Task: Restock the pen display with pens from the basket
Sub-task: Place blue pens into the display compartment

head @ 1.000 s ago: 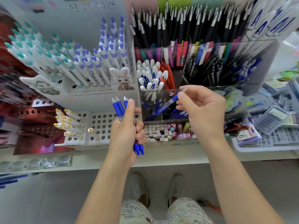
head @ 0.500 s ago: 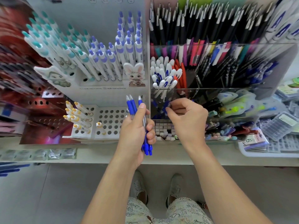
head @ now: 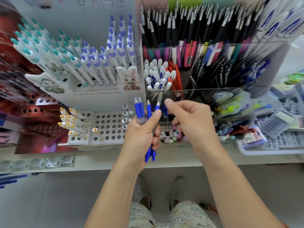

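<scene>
Restocking is mid-way, by the look of it. The left hand grips a bundle of blue pens, fingers curled round the barrels and thumb pressed along the front; tips point up, blue clicker ends stick out below the fist. Count: four tips visible above the hand. More could be hidden in the fist, can't tell.

The right hand is just right of the bundle, fingers loosely curled, thumb and forefinger near each other but nothing visible between them. Judged empty, probably reaching for the next pen. It hovers in front of the clear acrylic organiser, close to the lowest front compartment, where blue pens show dimly behind the fingers. That compartment seems to be the target, so at least four pens are left to place.

Relative to the bundle:
- Up and just right: white-capped pens, roughly a dozen or more, with several orange pens beside them.
- Far up right: dense rows of black pens, too many to count.
- Up left: purple-capped pens and teal-capped pens in a white display, dozens.
- Left: perforated rack, mostly open holes, with about eight yellow-tipped pens.

No basket in view.
</scene>
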`<state>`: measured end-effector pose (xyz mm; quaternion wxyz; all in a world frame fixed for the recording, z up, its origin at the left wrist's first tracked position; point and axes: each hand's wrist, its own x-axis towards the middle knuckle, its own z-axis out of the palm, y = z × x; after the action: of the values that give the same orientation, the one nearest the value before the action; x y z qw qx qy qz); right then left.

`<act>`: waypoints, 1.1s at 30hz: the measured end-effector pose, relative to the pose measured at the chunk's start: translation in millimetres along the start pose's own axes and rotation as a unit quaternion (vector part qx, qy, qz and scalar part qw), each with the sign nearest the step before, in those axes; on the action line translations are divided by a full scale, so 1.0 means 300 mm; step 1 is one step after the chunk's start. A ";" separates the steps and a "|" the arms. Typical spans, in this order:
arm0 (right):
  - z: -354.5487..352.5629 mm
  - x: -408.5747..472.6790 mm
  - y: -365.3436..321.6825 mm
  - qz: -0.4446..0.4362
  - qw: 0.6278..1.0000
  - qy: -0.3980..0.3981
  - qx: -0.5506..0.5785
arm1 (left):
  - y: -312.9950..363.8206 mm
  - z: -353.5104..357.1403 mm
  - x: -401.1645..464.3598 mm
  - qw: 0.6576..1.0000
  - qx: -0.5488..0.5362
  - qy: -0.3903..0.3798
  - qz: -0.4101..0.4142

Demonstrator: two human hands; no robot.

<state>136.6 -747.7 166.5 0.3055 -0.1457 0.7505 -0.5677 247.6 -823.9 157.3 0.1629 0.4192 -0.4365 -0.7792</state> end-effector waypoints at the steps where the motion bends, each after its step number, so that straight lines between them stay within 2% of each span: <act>1: -0.006 -0.002 -0.004 0.033 0.998 -0.037 0.032 | 0.000 0.007 -0.001 1.000 0.010 -0.007 0.001; 4: -0.013 0.006 0.010 0.115 0.981 -0.084 0.131 | 0.001 0.025 -0.006 0.998 0.054 -0.025 0.001; 9: -0.030 0.000 0.036 0.190 0.936 -0.091 0.283 | 0.004 0.045 -0.006 0.998 0.065 -0.006 -0.019; 12: -0.060 -0.005 0.024 0.154 0.938 -0.033 0.310 | 0.012 0.035 0.004 0.999 0.022 0.035 -0.032; 17: -0.113 0.026 -0.004 -0.009 0.923 0.082 0.376 | 0.034 -0.018 0.011 0.997 0.010 0.072 -0.001; 21: -0.057 0.043 0.039 -0.098 0.959 0.120 0.238 | 0.047 -0.032 0.009 0.995 -0.052 0.080 -0.013; 24: -0.003 0.043 0.085 -0.145 0.975 0.115 0.122 | 0.044 -0.041 0.007 0.993 -0.096 0.068 -0.026; 29: 0.055 0.059 0.137 -0.246 0.961 0.100 -0.072 | 0.029 -0.046 0.009 0.990 -0.115 0.077 -0.020; 33: 0.078 0.065 0.156 -0.238 0.962 0.089 -0.103 | 0.031 -0.055 0.007 0.992 -0.097 0.086 -0.003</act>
<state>142.2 -762.1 112.8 0.0774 -0.2993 0.7726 -0.5545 258.3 -839.4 159.4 0.2373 0.4681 -0.3417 -0.7796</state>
